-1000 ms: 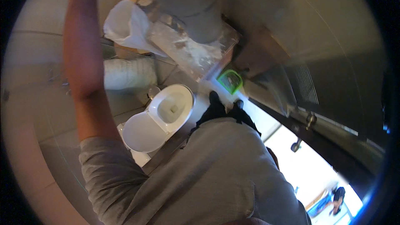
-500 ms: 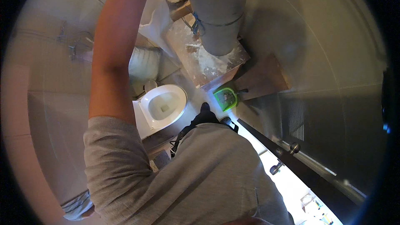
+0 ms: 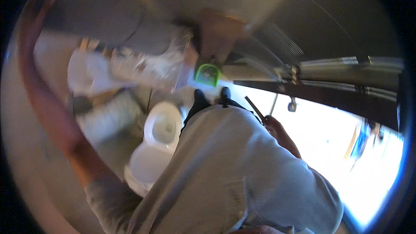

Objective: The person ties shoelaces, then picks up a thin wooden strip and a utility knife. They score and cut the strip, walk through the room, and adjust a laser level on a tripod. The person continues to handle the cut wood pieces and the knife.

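My left arm reaches up the left side, and its hand (image 3: 38, 12) is smeared by motion near the picture's rim. Whether that hand holds anything does not show. Beside my right hip, my right hand (image 3: 273, 126) is closed around a dark narrow stick (image 3: 254, 107), which points forward and slightly left. A white toilet (image 3: 149, 160) with an uncovered bowl stands left of my legs. Ahead of my feet lies a bright green dustpan (image 3: 208, 76) with dark debris in it.
A large grey pipe (image 3: 151, 30) runs over a brown box top (image 3: 149, 67) smeared with white. White sacks (image 3: 110, 121) stand behind the toilet. On the right, a dark door (image 3: 320, 97) with a round metal knob (image 3: 292, 105) stands ajar beside a bright opening.
My view has swung to the right, with blur. My left arm now sits farther left. My right hand has come into sight with the dark stick.
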